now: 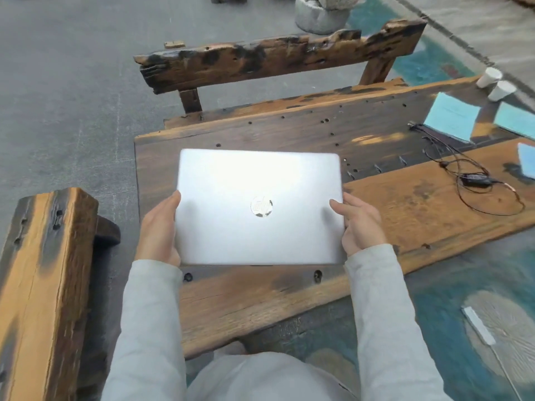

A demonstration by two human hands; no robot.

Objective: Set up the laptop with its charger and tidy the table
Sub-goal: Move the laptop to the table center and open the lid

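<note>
A closed silver laptop (259,206) lies lid-up over the left end of the rough wooden table (419,209). My left hand (159,230) grips its left edge and my right hand (357,224) grips its right edge, thumbs on the lid. Whether the laptop rests on the wood or hovers just above it is unclear. The black charger brick (476,180) with its looped cable (492,209) lies on the table to the right, well apart from the laptop.
Light blue booklets (451,117) and two white paper cups (495,83) sit at the table's far right. Rough wooden benches stand beyond (275,56) and at my left (43,270). A white strip (479,325) lies on the patterned floor at lower right.
</note>
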